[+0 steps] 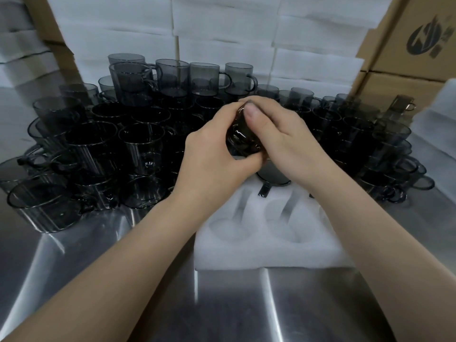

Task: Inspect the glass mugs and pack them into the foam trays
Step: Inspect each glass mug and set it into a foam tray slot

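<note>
We are gripping one dark glass mug [243, 138] between both hands, our left hand [214, 154] curled under its near side and our right hand [283, 139] wrapped over its top and far side. We are holding it just above the white foam tray [261, 245] on the steel worktop [123, 280], where another mug [272, 175] is sitting in a back pocket.

Held mug [243, 138] mostly covered by both hands; handle not visible. Tray [249, 253] far end hidden under hands. Box [417, 33] logo cut by right edge.
</note>
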The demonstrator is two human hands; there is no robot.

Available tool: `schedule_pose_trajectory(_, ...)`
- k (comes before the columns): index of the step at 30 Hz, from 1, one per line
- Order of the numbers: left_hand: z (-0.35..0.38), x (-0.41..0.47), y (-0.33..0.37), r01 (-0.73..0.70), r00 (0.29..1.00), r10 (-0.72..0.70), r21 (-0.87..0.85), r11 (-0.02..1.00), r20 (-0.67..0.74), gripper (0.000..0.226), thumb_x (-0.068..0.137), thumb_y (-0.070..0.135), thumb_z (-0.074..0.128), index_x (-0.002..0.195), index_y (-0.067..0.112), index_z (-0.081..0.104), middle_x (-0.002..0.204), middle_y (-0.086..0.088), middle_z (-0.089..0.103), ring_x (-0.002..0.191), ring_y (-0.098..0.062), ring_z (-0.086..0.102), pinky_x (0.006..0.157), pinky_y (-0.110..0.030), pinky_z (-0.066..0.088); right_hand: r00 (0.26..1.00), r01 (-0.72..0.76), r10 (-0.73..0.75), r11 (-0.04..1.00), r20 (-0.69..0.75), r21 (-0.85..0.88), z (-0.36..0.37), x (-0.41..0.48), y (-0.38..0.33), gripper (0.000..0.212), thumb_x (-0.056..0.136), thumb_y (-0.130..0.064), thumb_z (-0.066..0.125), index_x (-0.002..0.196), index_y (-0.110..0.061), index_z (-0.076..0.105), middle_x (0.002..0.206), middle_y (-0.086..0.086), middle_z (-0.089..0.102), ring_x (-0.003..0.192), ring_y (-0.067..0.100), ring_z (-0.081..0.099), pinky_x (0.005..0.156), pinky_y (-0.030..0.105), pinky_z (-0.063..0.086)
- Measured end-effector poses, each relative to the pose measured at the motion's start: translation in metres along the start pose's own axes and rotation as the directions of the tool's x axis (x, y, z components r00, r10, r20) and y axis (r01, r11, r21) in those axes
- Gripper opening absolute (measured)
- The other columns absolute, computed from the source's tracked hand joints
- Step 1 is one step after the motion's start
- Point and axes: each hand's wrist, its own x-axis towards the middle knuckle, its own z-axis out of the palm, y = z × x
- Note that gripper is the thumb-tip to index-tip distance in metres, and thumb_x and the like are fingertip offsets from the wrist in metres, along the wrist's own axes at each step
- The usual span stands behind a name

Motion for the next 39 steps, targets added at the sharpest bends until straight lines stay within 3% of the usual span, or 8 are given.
schedule_pose_trajectory(7,0.001,0.0,-0.003,-0.024,1.0,0.024,-0.049,0.999,0.002,0.054,0.073,0.018,0.083,0.122,0.023,0.06,0.105,0.014,0.068,0.1,-0.003,0.064,0.088,-0.026,0.053,0.983,-0.177,0.186,0.936,0.0,0.303,-0.005,0.003,-0.001,0.034,0.106,-0.031,0.037,0.112,-0.025,0.07,0.104,-0.001,0.074,0.099,0.016,0.07,0.079,0.039,0.06)
schedule_pose_trajectory(16,-0.003,-0.001,-0.005,-0.108,0.993,0.111,-0.081,0.991,0.036,0.06,0.075,0.011,0.079,0.126,0.029,0.052,0.116,0.019,0.061,0.112,0.0,0.059,0.097,-0.02,0.048,0.925,-0.375,0.351,0.775,0.146,0.509,-0.013,0.006,-0.001,0.039,0.103,-0.038,0.043,0.096,-0.015,0.074,0.102,0.02,0.073,0.086,0.031,0.069,0.077,0.044,0.058)
schedule_pose_trajectory(21,-0.003,-0.001,-0.002,-0.106,0.993,0.108,-0.056,0.993,0.038,0.073,0.074,0.011,0.08,0.138,0.022,0.045,0.127,0.019,0.053,0.122,0.004,0.05,0.103,-0.018,0.042,0.883,-0.468,0.319,0.661,0.345,0.587,-0.013,0.005,0.001,0.047,0.1,-0.051,0.04,0.116,-0.015,0.066,0.12,0.023,0.066,0.113,0.045,0.061,0.091,0.057,0.05)
schedule_pose_trajectory(25,-0.004,-0.001,0.0,-0.019,0.996,0.019,-0.004,1.0,0.089,0.092,0.067,0.033,0.082,0.144,0.032,0.032,0.137,0.016,0.051,0.129,0.002,0.045,0.108,-0.026,0.04,0.944,-0.329,0.283,0.781,0.169,0.53,-0.009,0.005,0.002,0.035,0.101,-0.041,0.048,0.097,-0.018,0.075,0.101,0.016,0.074,0.095,0.036,0.07,0.085,0.051,0.056)
schedule_pose_trajectory(29,0.001,-0.001,0.0,-0.018,1.0,0.016,0.123,0.992,0.011,0.086,0.071,0.037,0.082,0.145,0.022,0.041,0.133,0.01,0.058,0.121,0.0,0.052,0.099,-0.006,0.036,0.98,-0.196,0.192,0.886,0.05,0.421,-0.003,0.002,0.003,0.031,0.1,-0.034,0.053,0.084,-0.021,0.077,0.082,0.006,0.074,0.078,0.022,0.071,0.068,0.039,0.058)
schedule_pose_trajectory(31,0.002,-0.001,-0.001,-0.029,0.999,0.033,0.15,0.988,-0.025,0.078,0.074,0.028,0.082,0.143,0.018,0.046,0.129,0.007,0.062,0.117,-0.001,0.055,0.095,-0.002,0.036,0.979,-0.198,0.198,0.882,0.044,0.428,-0.002,0.002,0.002,0.031,0.1,-0.032,0.052,0.087,-0.019,0.076,0.081,0.006,0.075,0.075,0.018,0.073,0.059,0.029,0.056)
schedule_pose_trajectory(35,0.001,-0.002,0.0,-0.13,0.99,0.136,0.15,0.98,-0.029,0.073,0.075,0.016,0.081,0.14,0.008,0.05,0.13,0.0,0.062,0.12,-0.003,0.051,0.096,-0.001,0.035,0.96,-0.258,0.28,0.839,0.028,0.48,-0.007,0.004,0.001,0.031,0.101,-0.032,0.052,0.095,-0.014,0.076,0.09,0.013,0.075,0.079,0.024,0.072,0.07,0.043,0.059)
schedule_pose_trajectory(39,-0.002,-0.004,0.003,-0.22,0.976,0.219,0.14,0.966,0.02,0.072,0.076,0.009,0.08,0.14,0.003,0.048,0.136,-0.004,0.058,0.126,-0.006,0.051,0.105,-0.013,0.038,0.936,-0.318,0.349,0.765,0.056,0.56,-0.013,0.005,0.0,0.033,0.099,-0.03,0.055,0.091,-0.003,0.073,0.085,0.018,0.07,0.074,0.028,0.069,0.065,0.041,0.06)
